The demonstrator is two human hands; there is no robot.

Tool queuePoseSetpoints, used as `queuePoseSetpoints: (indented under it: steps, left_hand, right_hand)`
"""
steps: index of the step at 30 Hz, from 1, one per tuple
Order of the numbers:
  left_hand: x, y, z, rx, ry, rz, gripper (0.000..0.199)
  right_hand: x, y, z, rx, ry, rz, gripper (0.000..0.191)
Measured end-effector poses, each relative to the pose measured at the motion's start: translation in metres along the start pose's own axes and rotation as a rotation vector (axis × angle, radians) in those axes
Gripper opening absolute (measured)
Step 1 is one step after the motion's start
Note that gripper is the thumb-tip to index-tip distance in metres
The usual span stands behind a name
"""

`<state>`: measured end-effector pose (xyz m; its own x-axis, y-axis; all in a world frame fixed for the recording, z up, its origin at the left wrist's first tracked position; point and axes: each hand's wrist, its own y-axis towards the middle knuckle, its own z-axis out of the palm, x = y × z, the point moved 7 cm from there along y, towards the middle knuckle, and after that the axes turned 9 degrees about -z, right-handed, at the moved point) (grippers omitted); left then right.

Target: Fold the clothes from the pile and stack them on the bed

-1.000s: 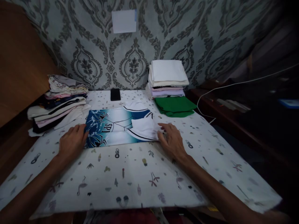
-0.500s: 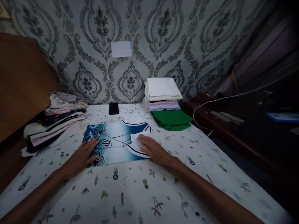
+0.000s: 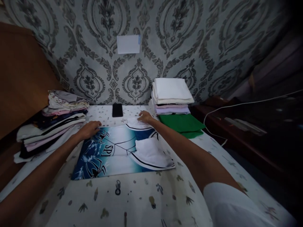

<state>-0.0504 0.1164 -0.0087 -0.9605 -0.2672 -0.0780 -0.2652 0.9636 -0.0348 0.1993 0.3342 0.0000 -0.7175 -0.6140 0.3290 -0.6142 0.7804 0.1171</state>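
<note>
A blue and white T-shirt with black spiders and lettering lies flat on the patterned sheet. One white sleeve is turned inward over the body on the near side. At the far hem corner, my left hand has its fingers bent and closed on the shirt's edge. Across from it, my right hand pinches the white fabric of the far sleeve, which sticks out toward the wall. Both fingertips are partly hidden.
Stacked folded clothes rise at the left by a brown wooden panel. A black phone lies near the wall. Right of it stand a white-topped pile and a green folded cloth. A white cable runs along the right.
Both hands have left the shirt's flat front and moved to its far edge, the left at the hem, the right at the far sleeve. The shirt's near side has shifted closer to me.
</note>
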Motion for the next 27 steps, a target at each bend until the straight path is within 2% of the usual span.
queuePoseSetpoints:
  steps: [2,5,8,10,11,13,16,19,23,27]
  left_hand:
    - [-0.002,-0.003,-0.004,0.002,0.003,0.022,0.025]
    - [-0.009,-0.021,-0.021,-0.133,-0.022,0.087,0.017]
    - [-0.016,-0.054,-0.038,-0.282,-0.037,0.134,0.02]
    - [-0.02,-0.077,-0.039,-0.32,-0.016,0.157,0.023]
    - [-0.021,-0.087,-0.036,-0.313,0.0,0.17,0.025]
    - [-0.023,-0.102,-0.025,-0.26,0.03,0.193,0.027]
    - [-0.022,-0.112,-0.009,-0.182,0.063,0.184,0.029]
    - [-0.02,-0.113,-0.007,-0.184,0.057,0.155,0.03]
    - [-0.018,-0.111,-0.008,-0.16,0.035,0.129,0.034]
    - [-0.019,-0.11,-0.009,-0.117,0.026,0.134,0.034]
  right_hand:
    - [0.004,-0.002,-0.004,-0.013,0.005,-0.001,0.015]
    - [0.011,-0.023,-0.029,-0.078,0.01,-0.008,0.014]
    - [0.021,-0.071,-0.061,-0.193,-0.006,-0.091,0.018]
    - [0.03,-0.116,-0.074,-0.26,-0.066,-0.207,0.016]
    - [0.033,-0.139,-0.073,-0.246,-0.113,-0.246,0.015]
    - [0.034,-0.177,-0.058,-0.102,-0.197,-0.284,0.012]
    - [0.03,-0.213,-0.03,0.112,-0.264,-0.271,0.013]
    - [0.03,-0.222,-0.024,0.131,-0.29,-0.254,0.018]
    - [0.036,-0.221,-0.037,0.066,-0.286,-0.253,0.019]
    - [0.038,-0.22,-0.042,0.147,-0.075,-0.281,0.011]
